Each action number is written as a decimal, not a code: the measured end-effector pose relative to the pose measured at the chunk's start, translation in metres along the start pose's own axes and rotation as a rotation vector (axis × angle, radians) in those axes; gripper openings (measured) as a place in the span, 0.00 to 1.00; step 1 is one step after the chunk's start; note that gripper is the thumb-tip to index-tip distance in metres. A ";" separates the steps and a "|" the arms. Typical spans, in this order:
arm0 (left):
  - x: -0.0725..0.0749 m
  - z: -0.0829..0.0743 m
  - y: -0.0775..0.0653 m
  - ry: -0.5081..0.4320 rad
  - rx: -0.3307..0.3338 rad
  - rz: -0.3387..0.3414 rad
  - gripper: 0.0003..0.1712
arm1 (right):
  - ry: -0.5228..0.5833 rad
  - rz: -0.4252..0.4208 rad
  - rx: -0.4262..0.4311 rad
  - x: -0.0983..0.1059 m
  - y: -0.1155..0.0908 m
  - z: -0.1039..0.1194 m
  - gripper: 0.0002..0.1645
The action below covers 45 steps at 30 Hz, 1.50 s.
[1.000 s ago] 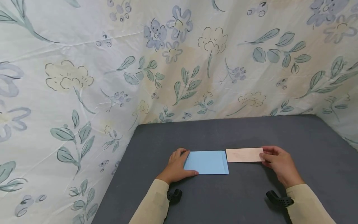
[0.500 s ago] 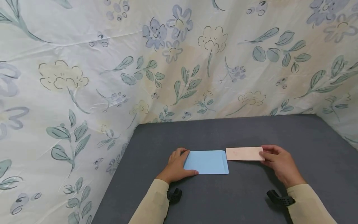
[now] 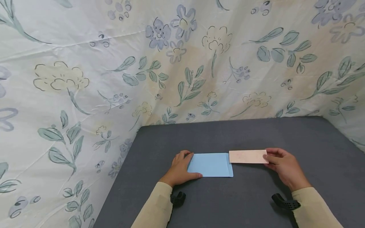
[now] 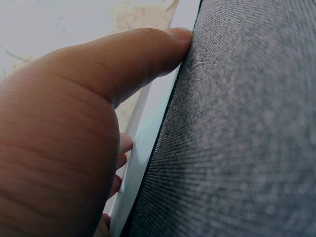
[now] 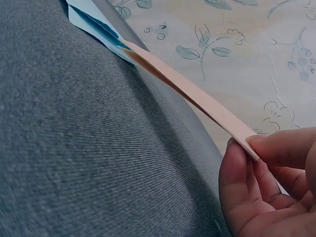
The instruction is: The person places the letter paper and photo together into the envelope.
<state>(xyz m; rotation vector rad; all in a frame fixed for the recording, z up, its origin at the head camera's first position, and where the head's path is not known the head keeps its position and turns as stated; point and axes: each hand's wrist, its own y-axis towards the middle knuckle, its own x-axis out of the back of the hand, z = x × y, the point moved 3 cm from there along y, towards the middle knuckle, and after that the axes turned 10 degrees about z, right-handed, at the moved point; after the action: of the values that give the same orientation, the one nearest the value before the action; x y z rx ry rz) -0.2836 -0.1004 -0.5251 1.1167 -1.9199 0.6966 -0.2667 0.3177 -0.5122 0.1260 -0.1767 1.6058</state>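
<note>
A pale blue envelope [image 3: 214, 165] lies flat on the dark grey tabletop. My left hand [image 3: 180, 169] holds its left end, thumb along the near edge and fingers at the far left corner. My right hand [image 3: 286, 167] pinches the right end of a folded pale pink paper [image 3: 247, 156] between thumb and fingers. The paper's left end overlaps the far part of the envelope's right end. In the right wrist view the envelope [image 5: 91, 22] gapes at its mouth, and the tip of the pink paper [image 5: 197, 101] is right at that gap.
The dark grey cloth-like tabletop [image 3: 205, 136] extends around both hands. A floral fabric [image 3: 182, 79] hangs behind the table and along its left and right sides. Black straps [image 3: 178, 199] sit at both wrists, below beige sleeves [image 3: 155, 205].
The right hand has lifted the pink paper slightly, then shifted it a little left, so its tip now overlaps the envelope's right end. The left hand and envelope stay nearly still.
</note>
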 end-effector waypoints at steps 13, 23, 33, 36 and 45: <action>0.003 -0.001 0.000 -0.004 0.010 0.011 0.63 | 0.005 0.021 -0.030 -0.003 0.002 0.000 0.29; -0.001 -0.002 0.008 0.020 0.037 0.000 0.63 | -0.018 0.036 -0.027 -0.001 0.012 -0.001 0.28; -0.001 -0.005 0.008 0.013 0.028 -0.008 0.63 | -0.026 0.046 -0.055 -0.005 0.015 -0.002 0.30; 0.000 -0.005 0.007 0.007 0.024 -0.008 0.63 | -0.025 0.054 -0.057 -0.008 0.013 -0.003 0.30; 0.002 -0.003 0.002 -0.003 0.005 -0.011 0.63 | -0.002 0.039 -0.054 -0.018 0.004 -0.004 0.30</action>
<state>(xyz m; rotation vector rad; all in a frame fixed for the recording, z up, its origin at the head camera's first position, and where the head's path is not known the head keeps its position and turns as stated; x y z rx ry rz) -0.2846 -0.0986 -0.5223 1.1318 -1.9137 0.6947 -0.2701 0.3007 -0.5196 0.0830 -0.2253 1.6383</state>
